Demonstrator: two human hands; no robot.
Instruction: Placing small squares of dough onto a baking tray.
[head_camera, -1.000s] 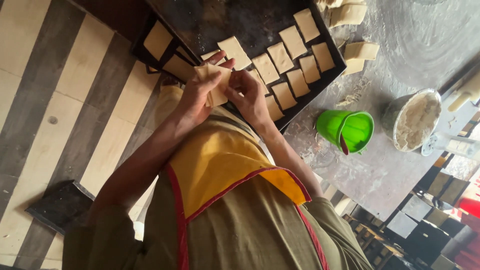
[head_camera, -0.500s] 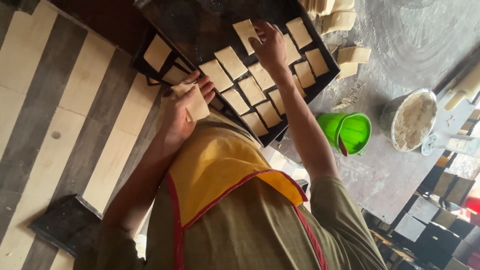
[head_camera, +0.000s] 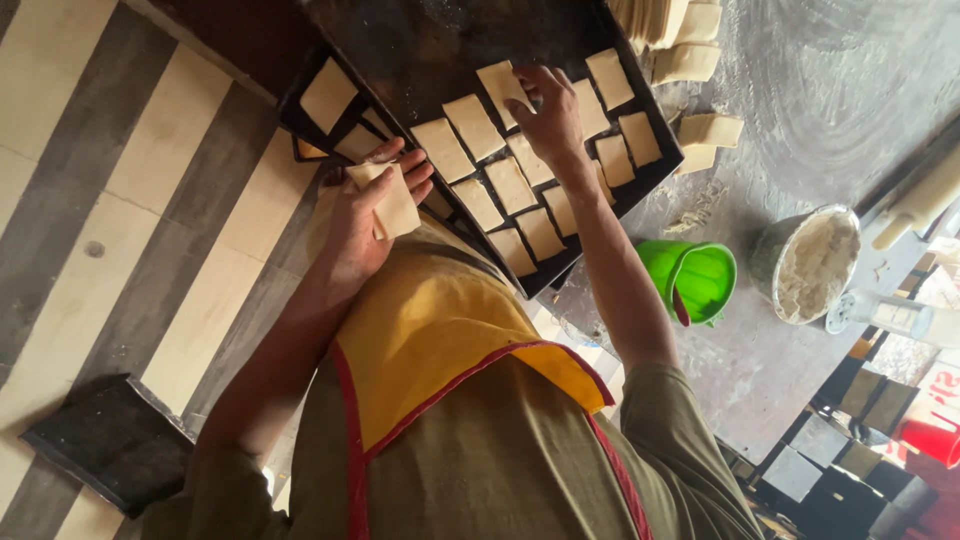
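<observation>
On the dark baking tray (head_camera: 400, 40), in the head view: pale dough squares (head_camera: 478, 128) laid in neat rows, the right hand (head_camera: 548, 112) reaching forward with fingers spread over one square (head_camera: 500, 82) near the tray's far part, touching it rather than clearly pinching it. Best done, by the look of it, by setting that piece flat, edges in line with its neighbours, just beside them without overlap. Right arm stretched long over the tray, wrist low. Left hand (head_camera: 368, 212) drawn back at the tray's near edge, palm turned up, fingers curled around a small stack of dough squares (head_camera: 392, 200), held close against the yellow apron (head_camera: 440, 340). Off to the side on the floured worktop (head_camera: 800, 80): green cup (head_camera: 696, 280), metal bowl of flour (head_camera: 812, 264), rolling pin (head_camera: 920, 204).
</observation>
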